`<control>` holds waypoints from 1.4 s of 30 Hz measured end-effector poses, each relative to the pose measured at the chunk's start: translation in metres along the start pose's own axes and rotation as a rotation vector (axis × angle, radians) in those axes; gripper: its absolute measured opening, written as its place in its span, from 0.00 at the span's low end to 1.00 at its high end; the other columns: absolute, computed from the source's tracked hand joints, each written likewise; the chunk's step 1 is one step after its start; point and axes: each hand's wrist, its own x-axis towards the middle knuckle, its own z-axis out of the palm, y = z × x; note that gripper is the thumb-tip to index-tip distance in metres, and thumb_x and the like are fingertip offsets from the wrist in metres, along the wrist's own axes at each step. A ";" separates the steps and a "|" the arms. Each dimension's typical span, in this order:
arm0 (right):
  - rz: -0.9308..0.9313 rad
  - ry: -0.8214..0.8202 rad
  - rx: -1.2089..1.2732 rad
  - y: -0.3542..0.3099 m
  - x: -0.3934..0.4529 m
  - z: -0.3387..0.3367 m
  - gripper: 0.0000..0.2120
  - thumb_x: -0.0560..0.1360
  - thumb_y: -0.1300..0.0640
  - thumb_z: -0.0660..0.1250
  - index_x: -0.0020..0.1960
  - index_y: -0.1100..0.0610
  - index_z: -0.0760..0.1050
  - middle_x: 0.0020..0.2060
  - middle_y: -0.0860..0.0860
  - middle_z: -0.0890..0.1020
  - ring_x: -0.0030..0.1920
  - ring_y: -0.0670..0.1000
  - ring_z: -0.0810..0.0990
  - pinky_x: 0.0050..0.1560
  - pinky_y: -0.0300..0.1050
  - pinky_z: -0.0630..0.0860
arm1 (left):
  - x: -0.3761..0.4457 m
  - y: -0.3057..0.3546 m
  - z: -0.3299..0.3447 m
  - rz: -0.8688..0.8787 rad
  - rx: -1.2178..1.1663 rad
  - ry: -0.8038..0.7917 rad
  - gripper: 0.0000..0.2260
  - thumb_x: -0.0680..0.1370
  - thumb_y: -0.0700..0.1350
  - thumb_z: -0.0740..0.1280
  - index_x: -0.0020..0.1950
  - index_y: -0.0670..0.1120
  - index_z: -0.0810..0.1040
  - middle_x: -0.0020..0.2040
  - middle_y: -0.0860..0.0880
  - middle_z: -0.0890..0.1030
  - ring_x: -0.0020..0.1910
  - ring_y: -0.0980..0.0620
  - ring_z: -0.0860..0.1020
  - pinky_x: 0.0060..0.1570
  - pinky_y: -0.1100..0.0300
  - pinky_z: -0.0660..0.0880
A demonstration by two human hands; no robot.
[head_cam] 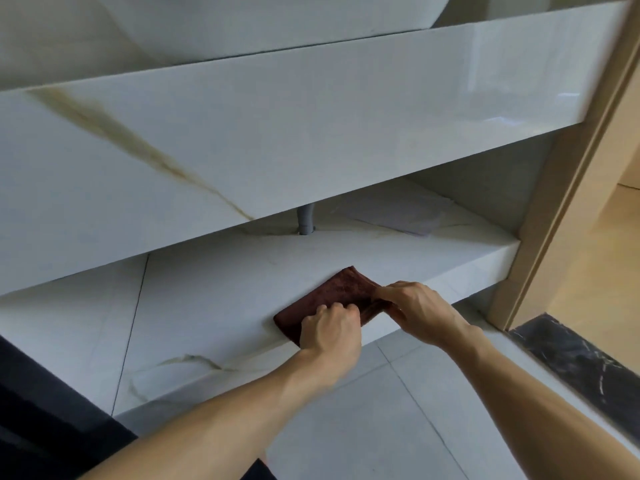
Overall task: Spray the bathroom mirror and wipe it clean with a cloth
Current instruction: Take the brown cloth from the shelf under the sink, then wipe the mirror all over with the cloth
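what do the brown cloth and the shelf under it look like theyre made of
The brown cloth looks like soft microfibre or terry: matte, fuzzy nap, folding limply under both hands. The shelf looks like polished marble or marble-look tile: glossy white with tan and grey veins and a thin dark joint line. Which of the two cannot be told.

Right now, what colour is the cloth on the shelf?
Dark reddish-brown cloth, clearest in the head view.
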 end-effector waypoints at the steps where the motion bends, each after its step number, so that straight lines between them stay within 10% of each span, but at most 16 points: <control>1: 0.033 0.006 0.023 0.009 -0.008 -0.009 0.09 0.78 0.60 0.66 0.56 0.51 0.78 0.43 0.47 0.84 0.43 0.51 0.80 0.40 0.51 0.79 | 0.003 0.011 -0.007 0.032 -0.017 0.004 0.12 0.78 0.36 0.60 0.59 0.44 0.73 0.59 0.44 0.78 0.61 0.41 0.76 0.53 0.47 0.74; 8: 0.244 0.206 0.029 0.054 -0.057 -0.079 0.08 0.76 0.66 0.68 0.50 0.55 0.80 0.39 0.48 0.82 0.37 0.50 0.79 0.37 0.41 0.74 | 0.038 0.091 -0.045 0.210 -0.211 0.083 0.10 0.80 0.37 0.62 0.61 0.43 0.73 0.56 0.43 0.79 0.51 0.42 0.80 0.45 0.53 0.73; 15: 0.465 0.318 -0.066 0.086 -0.075 -0.163 0.10 0.72 0.59 0.59 0.48 0.53 0.77 0.40 0.51 0.81 0.42 0.56 0.78 0.40 0.55 0.77 | 0.087 0.158 -0.111 0.310 -0.319 0.107 0.09 0.80 0.36 0.56 0.49 0.43 0.75 0.49 0.43 0.80 0.46 0.41 0.77 0.42 0.52 0.71; 24: 0.600 0.386 -0.159 0.029 -0.035 -0.397 0.07 0.74 0.63 0.62 0.48 0.54 0.75 0.42 0.49 0.79 0.44 0.49 0.73 0.41 0.47 0.75 | 0.102 0.198 -0.339 0.444 -0.431 0.138 0.09 0.80 0.38 0.58 0.51 0.42 0.77 0.47 0.46 0.78 0.43 0.46 0.76 0.45 0.53 0.76; 28: 0.571 0.388 -0.174 -0.014 0.022 -0.529 0.06 0.70 0.59 0.61 0.46 0.54 0.73 0.40 0.48 0.77 0.43 0.51 0.74 0.41 0.49 0.74 | 0.106 0.178 -0.484 0.436 -0.538 0.123 0.12 0.74 0.32 0.57 0.36 0.47 0.68 0.37 0.49 0.72 0.40 0.43 0.74 0.40 0.52 0.72; 42: 0.215 0.425 -0.181 -0.176 0.331 -0.800 0.07 0.72 0.54 0.71 0.49 0.52 0.77 0.47 0.48 0.71 0.51 0.54 0.75 0.44 0.49 0.75 | 0.126 -0.038 -0.887 0.161 -0.310 0.565 0.08 0.77 0.42 0.67 0.53 0.52 0.83 0.51 0.51 0.80 0.54 0.47 0.77 0.55 0.51 0.75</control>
